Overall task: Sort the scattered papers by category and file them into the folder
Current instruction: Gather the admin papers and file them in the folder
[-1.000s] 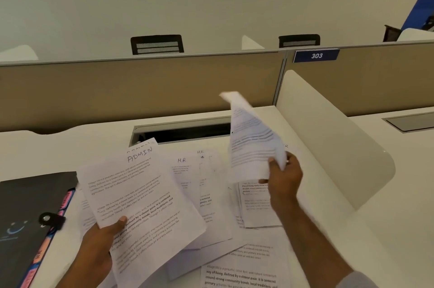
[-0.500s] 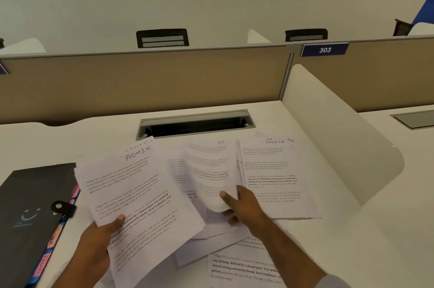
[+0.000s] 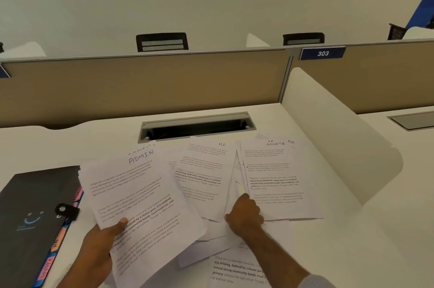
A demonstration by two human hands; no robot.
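Observation:
My left hand [image 3: 98, 247] holds a small stack of printed sheets, the top one marked ADMIN [image 3: 138, 196], tilted above the desk. My right hand [image 3: 244, 214] rests on the pile in the middle, fingers pinching the lower edge of a sheet marked HR [image 3: 202, 175]. To its right lies a sheet marked SPORTS [image 3: 274, 177] on top of others. Another printed sheet [image 3: 237, 269] lies near the front edge, partly under my right forearm. A black folder [image 3: 28, 222] with coloured tabs and a snap clasp lies shut at the left.
A white desk [image 3: 70, 144] carries everything. An open cable slot [image 3: 197, 128] runs along the back behind the papers. A curved white divider [image 3: 333, 137] borders the right side, and a tan partition [image 3: 141, 85] stands behind.
My right hand brought a raised sheet down onto the middle pile and now grips the HR sheet's lower edge. The ADMIN stack in my left hand stayed put.

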